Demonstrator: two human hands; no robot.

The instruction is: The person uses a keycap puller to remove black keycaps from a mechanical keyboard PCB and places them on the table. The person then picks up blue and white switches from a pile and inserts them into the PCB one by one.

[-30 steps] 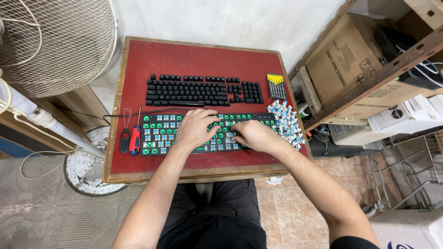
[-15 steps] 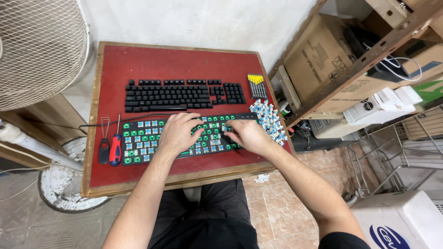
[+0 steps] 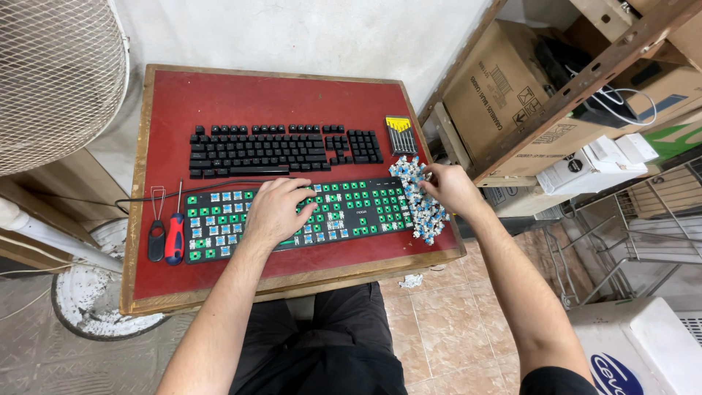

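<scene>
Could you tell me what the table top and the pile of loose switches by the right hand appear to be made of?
The table top looks like a wooden frame, shown by its worn brown rim, around a matt red sheet, perhaps laminate or paint. The loose switches under the right hand look like moulded plastic: pale housings with blue stems, slightly glossy.

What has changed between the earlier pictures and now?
The right hand moved right, off the stripped keyboard, to the pile of switches at the table's right edge. Whether it grips one cannot be told. The left hand stayed on the keyboard; the tools kept their places.
</scene>
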